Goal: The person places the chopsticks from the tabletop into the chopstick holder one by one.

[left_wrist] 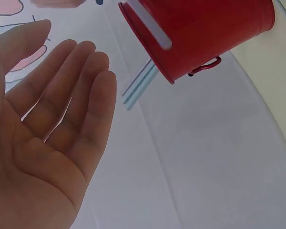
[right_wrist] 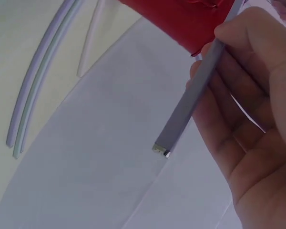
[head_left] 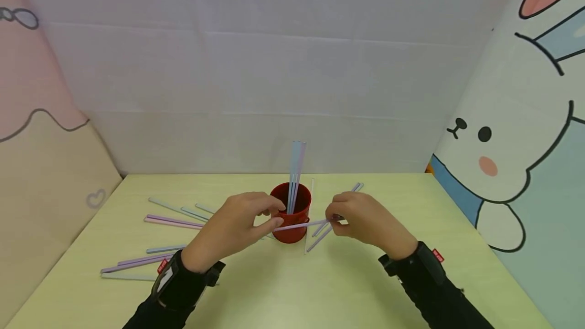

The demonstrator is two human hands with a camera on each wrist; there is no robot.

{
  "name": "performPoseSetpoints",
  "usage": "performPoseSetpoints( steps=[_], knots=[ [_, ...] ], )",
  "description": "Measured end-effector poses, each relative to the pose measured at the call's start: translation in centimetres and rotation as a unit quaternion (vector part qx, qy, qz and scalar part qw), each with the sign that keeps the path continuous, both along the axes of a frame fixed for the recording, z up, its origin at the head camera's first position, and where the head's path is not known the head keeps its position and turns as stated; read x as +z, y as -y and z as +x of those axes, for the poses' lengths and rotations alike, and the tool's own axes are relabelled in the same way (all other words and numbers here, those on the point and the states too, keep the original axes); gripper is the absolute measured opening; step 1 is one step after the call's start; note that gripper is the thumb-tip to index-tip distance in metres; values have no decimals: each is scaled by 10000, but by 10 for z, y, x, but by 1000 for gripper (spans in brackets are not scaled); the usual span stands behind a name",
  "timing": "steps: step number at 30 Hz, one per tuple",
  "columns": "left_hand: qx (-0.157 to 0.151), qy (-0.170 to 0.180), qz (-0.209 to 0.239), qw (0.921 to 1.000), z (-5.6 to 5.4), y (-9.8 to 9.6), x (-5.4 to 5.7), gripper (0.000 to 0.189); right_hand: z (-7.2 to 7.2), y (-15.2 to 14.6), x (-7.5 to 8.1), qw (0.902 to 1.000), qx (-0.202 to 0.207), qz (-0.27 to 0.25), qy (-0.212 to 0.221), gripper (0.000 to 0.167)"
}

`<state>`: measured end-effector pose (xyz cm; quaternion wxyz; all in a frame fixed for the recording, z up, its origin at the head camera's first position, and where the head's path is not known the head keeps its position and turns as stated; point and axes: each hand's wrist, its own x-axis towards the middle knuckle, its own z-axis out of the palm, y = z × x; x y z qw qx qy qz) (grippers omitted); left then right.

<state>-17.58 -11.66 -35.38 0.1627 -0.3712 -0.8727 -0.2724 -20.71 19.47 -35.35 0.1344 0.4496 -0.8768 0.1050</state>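
My right hand [head_left: 365, 220] pinches a thin, flat-sided purple stick [head_left: 301, 225] between thumb and fingers. In the right wrist view one end of that stick [right_wrist: 186, 107] sticks out past the fingertips; its other end reaches left across the front of a red cup [head_left: 290, 235]. Close to that left end is my left hand [head_left: 237, 222], its fingers loosely bent in the head view. The left wrist view shows the left palm [left_wrist: 43, 157] with nothing in it, apart from the cup. Several blue and purple sticks [head_left: 297, 159] stand upright in the cup.
On the table's left lie several loose sticks, among them a purple pair [head_left: 171, 220], a blue one [head_left: 164, 249] and a pale green one [head_left: 130, 276]. More purple sticks [head_left: 320, 237] lie right of the cup, partly under the right hand. A white wall [head_left: 283, 90] stands behind.
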Motion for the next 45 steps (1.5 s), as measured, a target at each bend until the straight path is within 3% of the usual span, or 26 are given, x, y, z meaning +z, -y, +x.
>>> performPoseSetpoints(
  steps=[8,17,25,28,31,34,38,42,45],
  knots=[
    [323,-289,-459,9980,3,-18,-11,24,9,38,8,9996,126,-71,-235,17],
    [509,-775,-559,9941,5,-27,-18,15,16,65,12,9993,141,-168,-289,19],
    [526,-850,-638,9929,4,-27,-19,16,19,66,14,9996,24,-126,-234,17],
    [538,-846,-620,9930,2,-24,-18,16,18,60,17,9994,21,-326,-131,13],
    [627,-779,-498,9937,-1,-18,-16,14,15,48,22,9971,-51,-764,-43,23],
    [744,-650,-228,9948,-6,-8,-11,13,9,35,24,9899,-224,-1396,41,36],
    [881,-561,297,9941,-12,4,-6,13,-4,24,14,9717,-468,-2289,341,47],
    [918,-603,1009,9888,-18,11,0,12,-14,27,-9,9485,-625,-2882,1158,53],
    [980,-611,1702,9786,-22,12,8,12,-19,34,-26,9254,-790,-3079,2063,63]
  ],
)
